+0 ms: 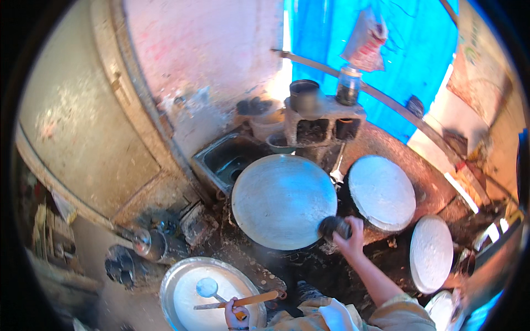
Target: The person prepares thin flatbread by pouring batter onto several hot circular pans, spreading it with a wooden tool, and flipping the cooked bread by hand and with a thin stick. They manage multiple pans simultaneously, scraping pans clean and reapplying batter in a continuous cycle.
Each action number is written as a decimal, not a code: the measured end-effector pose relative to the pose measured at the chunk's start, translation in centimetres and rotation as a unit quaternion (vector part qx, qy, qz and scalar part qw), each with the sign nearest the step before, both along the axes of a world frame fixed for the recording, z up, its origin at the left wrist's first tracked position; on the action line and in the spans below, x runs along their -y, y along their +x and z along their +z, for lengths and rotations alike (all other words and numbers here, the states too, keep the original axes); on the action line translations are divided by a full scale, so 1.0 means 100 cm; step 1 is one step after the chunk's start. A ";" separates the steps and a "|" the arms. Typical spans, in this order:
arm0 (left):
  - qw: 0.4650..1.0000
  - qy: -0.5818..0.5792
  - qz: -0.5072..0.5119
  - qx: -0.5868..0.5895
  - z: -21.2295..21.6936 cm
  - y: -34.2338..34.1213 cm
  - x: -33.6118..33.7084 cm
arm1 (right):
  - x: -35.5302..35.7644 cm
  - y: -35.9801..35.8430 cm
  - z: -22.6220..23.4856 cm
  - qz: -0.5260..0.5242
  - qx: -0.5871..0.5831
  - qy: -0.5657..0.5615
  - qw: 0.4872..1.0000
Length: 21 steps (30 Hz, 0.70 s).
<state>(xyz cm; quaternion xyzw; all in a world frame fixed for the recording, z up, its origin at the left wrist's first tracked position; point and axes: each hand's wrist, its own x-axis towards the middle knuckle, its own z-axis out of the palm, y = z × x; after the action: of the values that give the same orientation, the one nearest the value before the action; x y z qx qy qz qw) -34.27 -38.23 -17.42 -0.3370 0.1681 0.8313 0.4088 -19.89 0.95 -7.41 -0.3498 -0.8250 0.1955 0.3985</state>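
My right hand (354, 238) is closed around a dark, rounded object (333, 227), perhaps a pad or a shell, at the lower right edge of a wide round griddle (281, 201). The griddle's grey surface carries no food. At the lower edge, my left hand (237, 315) grips a ladle (207, 287) and a flat wooden stick (258, 298) together. White liquid fills the ladle's bowl, which is over a large metal basin (172, 274) of the same white batter (190, 300).
Right of the griddle are two round, white-topped discs, one (382, 192) nearer it and another (432, 254) farther right. Behind stand a clay stove block (326, 113), a dark pot (305, 96), a jar (349, 85) and a sink (207, 160). Blackened cans (165, 246) lie left.
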 end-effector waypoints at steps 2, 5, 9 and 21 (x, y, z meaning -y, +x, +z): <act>0.988 -0.134 -0.046 -0.062 0.030 0.005 -0.019 | -0.030 -0.001 -0.004 -0.085 -0.033 -0.026 0.995; 0.972 -0.222 -0.061 -0.054 0.061 0.013 -0.043 | -0.066 -0.015 0.008 -0.113 -0.035 -0.080 0.990; 0.975 -0.196 -0.087 -0.057 0.054 0.019 -0.055 | -0.096 -0.023 -0.025 -0.192 -0.217 -0.173 0.941; 0.961 -0.170 -0.169 -0.141 0.030 0.051 -0.132 | -0.047 0.245 0.035 -0.107 -0.464 -0.483 0.735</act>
<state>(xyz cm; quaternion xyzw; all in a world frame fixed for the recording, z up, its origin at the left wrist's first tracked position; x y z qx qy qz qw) -29.15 -25.06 -14.40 -0.2477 0.4172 0.7483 0.4523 4.64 5.68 -3.87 -0.4474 -0.2897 0.6613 0.5278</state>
